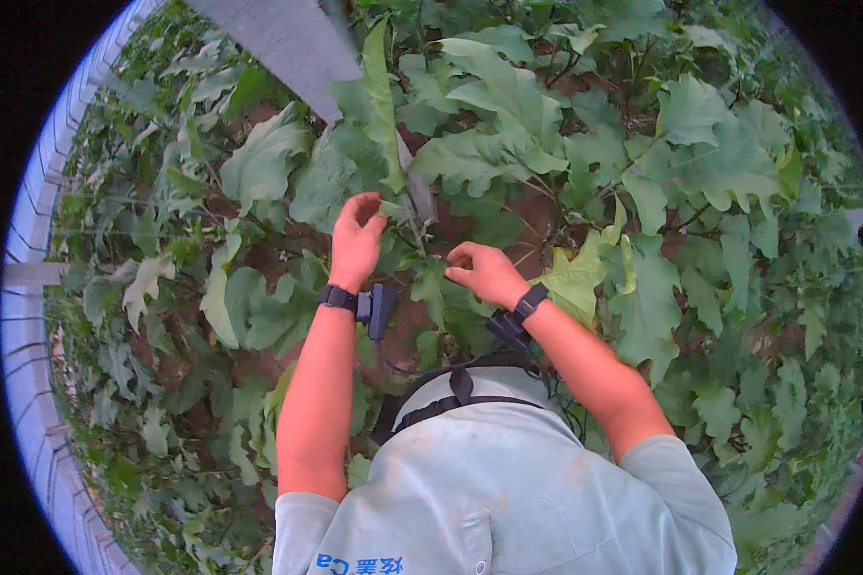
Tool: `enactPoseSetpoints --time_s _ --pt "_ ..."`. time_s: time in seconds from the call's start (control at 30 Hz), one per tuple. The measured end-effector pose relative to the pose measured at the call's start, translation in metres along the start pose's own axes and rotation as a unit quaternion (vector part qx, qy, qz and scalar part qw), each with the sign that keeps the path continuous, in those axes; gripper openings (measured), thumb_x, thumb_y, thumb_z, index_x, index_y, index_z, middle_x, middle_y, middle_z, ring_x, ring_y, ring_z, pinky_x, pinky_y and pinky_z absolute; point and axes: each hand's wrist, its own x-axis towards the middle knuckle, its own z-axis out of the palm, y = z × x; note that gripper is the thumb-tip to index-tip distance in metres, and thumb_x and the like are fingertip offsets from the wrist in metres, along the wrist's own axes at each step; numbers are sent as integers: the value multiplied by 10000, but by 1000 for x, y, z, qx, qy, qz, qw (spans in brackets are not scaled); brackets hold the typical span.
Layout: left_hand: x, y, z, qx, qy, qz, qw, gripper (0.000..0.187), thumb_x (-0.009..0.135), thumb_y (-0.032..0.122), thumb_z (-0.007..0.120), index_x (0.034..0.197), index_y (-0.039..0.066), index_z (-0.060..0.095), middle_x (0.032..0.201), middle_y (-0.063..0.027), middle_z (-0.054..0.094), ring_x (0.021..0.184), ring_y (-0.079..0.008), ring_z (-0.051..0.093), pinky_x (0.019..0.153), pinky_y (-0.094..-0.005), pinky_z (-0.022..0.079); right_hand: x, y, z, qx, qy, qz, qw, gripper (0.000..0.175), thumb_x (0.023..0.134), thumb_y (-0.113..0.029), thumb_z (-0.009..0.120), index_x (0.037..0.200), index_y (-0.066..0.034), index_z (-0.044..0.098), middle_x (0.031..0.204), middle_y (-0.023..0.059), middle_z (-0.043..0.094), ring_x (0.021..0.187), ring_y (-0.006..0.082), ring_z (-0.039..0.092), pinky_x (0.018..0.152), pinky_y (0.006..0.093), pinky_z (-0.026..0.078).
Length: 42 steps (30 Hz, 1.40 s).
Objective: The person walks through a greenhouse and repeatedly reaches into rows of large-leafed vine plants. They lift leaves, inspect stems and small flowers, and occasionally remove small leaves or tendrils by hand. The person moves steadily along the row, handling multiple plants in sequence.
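Observation:
My left hand (358,233) is raised among the leaves of an eggplant plant, its fingers curled beside a small young leaf (395,210). Whether the fingertips grip that leaf is not clear. Right of it, my right hand (485,269) has thumb and forefinger close together near the plant's stem (416,233). Anything between those fingertips is too small to make out. The stem rises between both hands, with a tall folded leaf (381,108) above it. A lower leaf (429,287) hangs between my wrists.
A grey concrete post (288,54) slants down from the top, behind the foliage. Dense eggplant leaves surround me; a yellowing leaf (574,277) is close to my right wrist. Black strapped devices (380,310) are on both wrists, with a cable (403,370) near my waist.

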Motion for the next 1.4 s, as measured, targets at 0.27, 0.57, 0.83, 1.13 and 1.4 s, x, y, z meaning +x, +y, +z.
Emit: enactPoseSetpoints --time_s 0.27,0.57,0.83,1.13,1.4 --pt "4 -14 33 -22 -108 -81 991 380 951 76 658 1328 30 643 1060 -39 708 900 -110 644 827 -270 533 23 -24 -15 30 192 -144 970 296 895 -118 720 1177 -51 658 1062 136 699 969 318 694 859 422 560" --pt "5 -19 46 130 -102 -47 985 327 923 75 725 1242 15 686 1057 -40 720 892 -100 652 794 -287 542 47 -45 -24 44 151 -78 984 321 913 -274 752 1090 -15 683 1037 156 698 925 350 685 817 438 546" --pt "0 -22 40 167 -58 -24 984 245 899 37 721 1143 24 712 1036 -56 722 911 -158 666 863 -315 526 53 -26 -24 398 96 121 904 328 1061 -227 597 1144 80 515 1126 145 663 973 242 750 683 292 602" --pt "-3 13 42 276 -135 104 946 337 837 106 792 1174 104 768 1025 -131 733 972 -315 663 954 -413 507 52 -19 -14 368 78 112 920 272 1063 -213 594 1094 54 548 1057 123 690 910 188 734 693 300 566" --pt "-16 7 50 297 -25 112 948 229 818 149 837 1028 72 789 983 -117 750 888 -305 684 844 -382 544 50 -21 -14 364 57 129 921 262 1057 -231 603 1080 29 576 1049 103 704 872 175 727 680 296 550"
